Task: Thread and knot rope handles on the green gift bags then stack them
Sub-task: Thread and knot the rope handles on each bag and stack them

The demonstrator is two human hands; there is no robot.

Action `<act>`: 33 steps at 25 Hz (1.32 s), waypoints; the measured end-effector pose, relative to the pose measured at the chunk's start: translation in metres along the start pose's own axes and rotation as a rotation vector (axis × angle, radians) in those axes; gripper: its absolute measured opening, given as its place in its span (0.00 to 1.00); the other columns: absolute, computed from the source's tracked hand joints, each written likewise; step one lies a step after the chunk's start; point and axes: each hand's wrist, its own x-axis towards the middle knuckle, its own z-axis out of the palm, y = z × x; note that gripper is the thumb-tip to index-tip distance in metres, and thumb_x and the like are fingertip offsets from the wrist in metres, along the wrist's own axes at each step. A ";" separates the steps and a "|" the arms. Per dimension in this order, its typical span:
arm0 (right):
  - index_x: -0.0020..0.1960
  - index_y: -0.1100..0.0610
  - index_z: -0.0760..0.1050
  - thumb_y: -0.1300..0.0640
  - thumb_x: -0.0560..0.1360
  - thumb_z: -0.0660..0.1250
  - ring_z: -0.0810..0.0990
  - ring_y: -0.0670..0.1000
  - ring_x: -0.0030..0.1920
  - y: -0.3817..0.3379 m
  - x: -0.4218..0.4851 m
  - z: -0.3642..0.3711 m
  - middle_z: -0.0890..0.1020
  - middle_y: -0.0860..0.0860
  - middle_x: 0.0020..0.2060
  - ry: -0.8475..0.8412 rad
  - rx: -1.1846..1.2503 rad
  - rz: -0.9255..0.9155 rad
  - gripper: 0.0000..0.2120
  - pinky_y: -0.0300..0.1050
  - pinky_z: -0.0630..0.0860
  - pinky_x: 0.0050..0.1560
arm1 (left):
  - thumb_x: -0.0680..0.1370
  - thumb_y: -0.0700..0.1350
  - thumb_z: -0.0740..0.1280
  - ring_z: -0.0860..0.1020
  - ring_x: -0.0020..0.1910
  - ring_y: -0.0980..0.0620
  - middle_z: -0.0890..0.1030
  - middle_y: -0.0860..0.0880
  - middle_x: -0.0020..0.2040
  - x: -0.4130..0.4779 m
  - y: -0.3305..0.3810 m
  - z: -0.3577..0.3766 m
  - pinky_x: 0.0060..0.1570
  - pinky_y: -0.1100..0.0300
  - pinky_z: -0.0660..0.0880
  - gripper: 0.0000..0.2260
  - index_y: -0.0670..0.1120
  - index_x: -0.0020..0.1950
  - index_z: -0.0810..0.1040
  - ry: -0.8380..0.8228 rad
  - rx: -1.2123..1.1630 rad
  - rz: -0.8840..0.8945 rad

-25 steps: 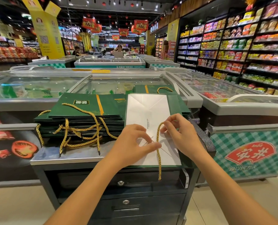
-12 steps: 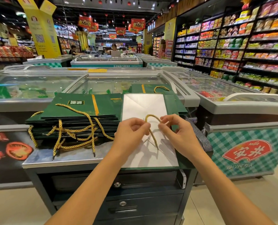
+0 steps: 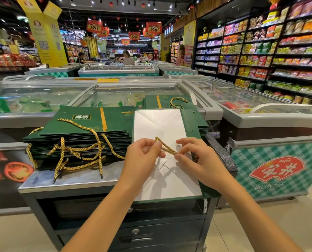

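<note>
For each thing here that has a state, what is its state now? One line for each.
gold rope: bent into a loop, held above the flat bag.
left hand: pinches the gold rope.
right hand: pinches the gold rope.
flat bag: lies flat, white side up.
bag stack: piled flat, rope handles fitted.
freezer lid: closed.
drawer: closed.

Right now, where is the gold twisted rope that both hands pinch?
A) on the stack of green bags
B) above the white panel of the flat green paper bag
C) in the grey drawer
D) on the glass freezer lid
B: the left hand and right hand pinch the gold twisted rope over the flat green paper bag, on its white panel.
</note>
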 end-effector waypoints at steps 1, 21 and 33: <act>0.47 0.46 0.79 0.51 0.79 0.70 0.74 0.39 0.62 0.000 0.000 -0.001 0.79 0.39 0.60 0.017 0.013 0.006 0.03 0.43 0.73 0.61 | 0.80 0.48 0.69 0.78 0.34 0.59 0.84 0.48 0.36 -0.001 -0.002 0.000 0.38 0.66 0.73 0.06 0.45 0.50 0.78 0.032 0.006 -0.004; 0.52 0.55 0.74 0.55 0.79 0.71 0.87 0.51 0.38 -0.011 -0.004 -0.003 0.87 0.52 0.37 0.150 0.303 0.163 0.07 0.58 0.84 0.42 | 0.75 0.40 0.74 0.74 0.33 0.50 0.82 0.55 0.43 0.023 -0.021 0.023 0.35 0.63 0.72 0.12 0.55 0.53 0.81 -0.350 0.328 0.407; 0.65 0.53 0.80 0.54 0.78 0.70 0.79 0.42 0.42 0.010 0.034 -0.025 0.82 0.42 0.45 0.293 -0.023 0.360 0.15 0.34 0.73 0.43 | 0.80 0.50 0.67 0.77 0.37 0.57 0.80 0.58 0.40 0.034 -0.027 0.036 0.43 0.50 0.78 0.02 0.56 0.47 0.78 -0.142 0.563 0.333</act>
